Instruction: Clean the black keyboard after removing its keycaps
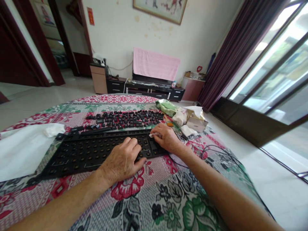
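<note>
A black keyboard (90,150) with its keycaps off lies on the flowered tablecloth, bare switch positions showing. My left hand (124,157) is bent over its near edge, fingers on top and the thumb along the front side, gripping it. At the keyboard's right end, my right hand (166,136) pinches a small white tissue (156,135) against the upper part. The number pad section is partly hidden under that hand. Beyond the keyboard, many loose black keycaps (130,118) are spread in rows. A long black strip (96,131) lies just behind the keyboard's top edge.
A white cloth (26,147) covers the table's left side. Back right are a green packet (167,107), crumpled tissues (180,117), a tissue box (196,123) and a brush with an orange handle (168,121). A black cable (216,147) trails off the right edge.
</note>
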Demonstrator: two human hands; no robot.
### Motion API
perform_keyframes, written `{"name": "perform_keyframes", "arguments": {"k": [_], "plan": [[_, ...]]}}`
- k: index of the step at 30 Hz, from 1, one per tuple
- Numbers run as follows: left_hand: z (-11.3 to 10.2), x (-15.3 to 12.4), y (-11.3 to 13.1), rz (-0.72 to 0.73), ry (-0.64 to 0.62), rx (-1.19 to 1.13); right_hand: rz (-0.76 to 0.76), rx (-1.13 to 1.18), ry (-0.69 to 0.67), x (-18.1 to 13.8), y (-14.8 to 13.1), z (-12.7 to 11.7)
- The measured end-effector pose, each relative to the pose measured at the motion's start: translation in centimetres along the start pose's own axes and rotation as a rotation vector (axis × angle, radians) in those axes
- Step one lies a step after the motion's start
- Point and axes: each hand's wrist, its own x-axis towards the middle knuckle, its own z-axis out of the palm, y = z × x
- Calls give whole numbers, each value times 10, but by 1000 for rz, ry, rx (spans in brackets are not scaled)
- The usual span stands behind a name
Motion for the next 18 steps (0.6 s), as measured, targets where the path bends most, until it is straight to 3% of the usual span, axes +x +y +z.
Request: {"name": "perform_keyframes", "arguments": {"k": [4, 9, 15, 18], "plan": [[-1, 0, 1, 0, -10, -4, -45, -42, -56, 6, 3, 8], [-2, 0, 2, 1, -7, -4, -65, -124, -139, -1, 6, -2], [-2, 0, 1, -3, -16, -11, 12, -131, -45, -5, 12, -10], [-2, 0, 1, -6, -15, -7, 13, -134, -88, -5, 11, -9]]}}
